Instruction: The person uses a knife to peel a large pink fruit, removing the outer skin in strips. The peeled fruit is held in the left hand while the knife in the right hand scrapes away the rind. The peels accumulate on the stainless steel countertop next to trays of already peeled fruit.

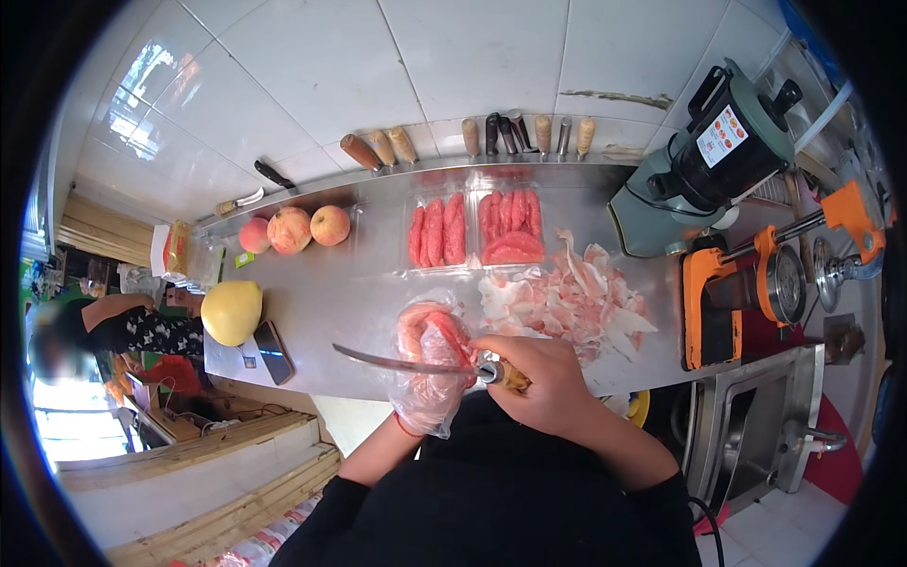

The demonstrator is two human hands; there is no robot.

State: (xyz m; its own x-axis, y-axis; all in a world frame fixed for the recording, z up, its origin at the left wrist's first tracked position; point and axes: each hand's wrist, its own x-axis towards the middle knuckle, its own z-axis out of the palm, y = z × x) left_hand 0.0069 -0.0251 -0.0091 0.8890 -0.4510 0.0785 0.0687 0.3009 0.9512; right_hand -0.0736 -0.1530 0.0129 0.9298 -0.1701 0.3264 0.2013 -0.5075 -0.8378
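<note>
My left hand (pixel 428 379), in a clear plastic glove, holds a partly peeled piece of pink pomelo flesh (pixel 418 329) over the steel counter. My right hand (pixel 542 383) is closed around the wooden handle of a knife (pixel 411 365); its curved blade points left, across the gloved hand. Beyond my hands, two clear plastic trays hold peeled pomelo segments (pixel 436 230), with more segments (pixel 511 220) in the right one. A heap of torn pink and white membrane (pixel 574 298) lies right of the fruit in my left hand.
Peaches or apples (pixel 289 230), a whole yellow pomelo (pixel 232 312) and a phone (pixel 273 352) lie at left. Several knife handles (pixel 542 135) stand along the wall. A blender (pixel 701 170), an orange manual press (pixel 698 305) and a steel sink (pixel 744 425) are at right. Another person (pixel 142 326) is far left.
</note>
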